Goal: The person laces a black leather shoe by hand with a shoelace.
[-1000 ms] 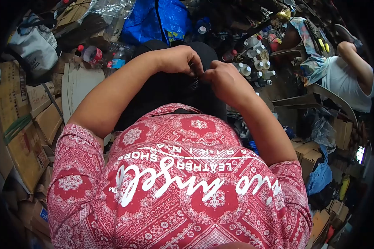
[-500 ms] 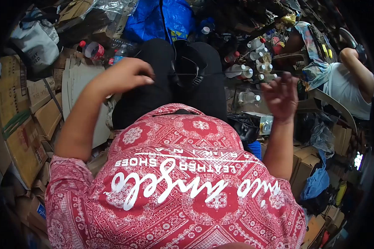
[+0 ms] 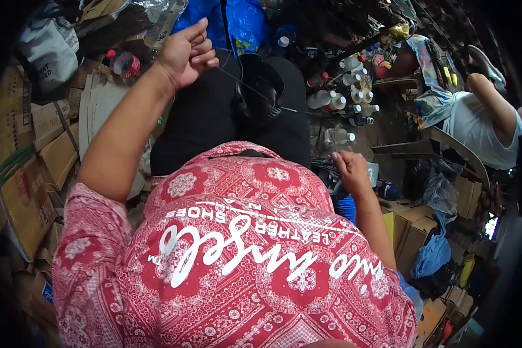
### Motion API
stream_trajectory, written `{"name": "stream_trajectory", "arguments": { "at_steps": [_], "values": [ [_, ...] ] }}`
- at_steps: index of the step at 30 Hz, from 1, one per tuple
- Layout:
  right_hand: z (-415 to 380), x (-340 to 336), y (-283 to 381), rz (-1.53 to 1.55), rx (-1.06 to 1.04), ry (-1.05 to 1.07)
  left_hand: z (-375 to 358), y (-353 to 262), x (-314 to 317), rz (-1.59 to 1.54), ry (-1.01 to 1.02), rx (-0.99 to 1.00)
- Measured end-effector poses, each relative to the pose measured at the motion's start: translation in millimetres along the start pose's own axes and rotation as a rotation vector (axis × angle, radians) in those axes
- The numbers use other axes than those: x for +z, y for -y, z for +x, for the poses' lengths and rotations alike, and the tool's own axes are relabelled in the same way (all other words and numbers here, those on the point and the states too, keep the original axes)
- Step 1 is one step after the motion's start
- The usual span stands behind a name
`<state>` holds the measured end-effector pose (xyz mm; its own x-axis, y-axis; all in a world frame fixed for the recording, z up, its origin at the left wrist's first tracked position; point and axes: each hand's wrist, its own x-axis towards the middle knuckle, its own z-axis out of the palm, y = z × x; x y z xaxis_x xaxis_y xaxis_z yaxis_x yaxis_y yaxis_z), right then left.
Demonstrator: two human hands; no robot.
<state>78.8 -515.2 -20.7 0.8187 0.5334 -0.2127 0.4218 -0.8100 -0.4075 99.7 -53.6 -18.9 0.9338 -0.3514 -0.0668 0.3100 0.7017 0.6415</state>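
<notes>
Between my thighs, clad in black trousers (image 3: pixel 180 136), a black shoe (image 3: pixel 260 100) is wedged with its opening toward me. My left hand (image 3: pixel 188 53) is raised beyond my left knee, fingers curled closed. A thin dark thread (image 3: pixel 243 84) runs taut from it down to the shoe. From the shoe's right side a thin pale line sticks out toward the right. My right hand (image 3: pixel 352 170) is closed in a fist, thumb uppermost, low beside my right hip. What it grips, if anything, I cannot tell.
Several plastic bottles (image 3: pixel 336 101) stand right of my knees. Flattened cardboard (image 3: pixel 58 174) and a red-capped bottle (image 3: pixel 124 64) lie at left. A blue bag (image 3: pixel 246 26) is ahead. Another person (image 3: pixel 484 124) sits at far right, near a light blue plastic bag (image 3: pixel 432 252).
My left hand has risen forward and away from the shoe, and the thread now stretches from it. My right hand has dropped back toward my hip, its fingers now closed.
</notes>
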Motion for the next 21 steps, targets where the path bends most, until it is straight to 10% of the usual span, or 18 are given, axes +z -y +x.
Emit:
{"name": "stream_trajectory", "arguments": {
  "at_steps": [4, 7, 11, 14, 21],
  "values": [
    [-10.6, 14.6, -11.5, 0.318, 0.231, 0.06, -5.1, -0.9, 30.2, 0.233, -0.405, 0.098],
    [-12.1, 3.5, -23.2, 1.457, 0.532, -0.067, -19.2, -28.3, 3.0, 0.669, -0.587, 0.126],
    [29.4, -26.3, -6.8, 0.809, 0.389, -0.37, -9.8, -9.2, 24.8, 1.295, -0.473, 0.35],
    [75.0, -48.4, 59.0, 0.695, -0.033, -0.205, 20.0, 30.0, 59.9, 1.456, -0.021, 0.249],
    [118.9, -40.6, 120.1, 0.243, -0.204, 0.27, 57.4, 59.9, 65.9, 1.592, 0.16, 0.052]
  ]
}}
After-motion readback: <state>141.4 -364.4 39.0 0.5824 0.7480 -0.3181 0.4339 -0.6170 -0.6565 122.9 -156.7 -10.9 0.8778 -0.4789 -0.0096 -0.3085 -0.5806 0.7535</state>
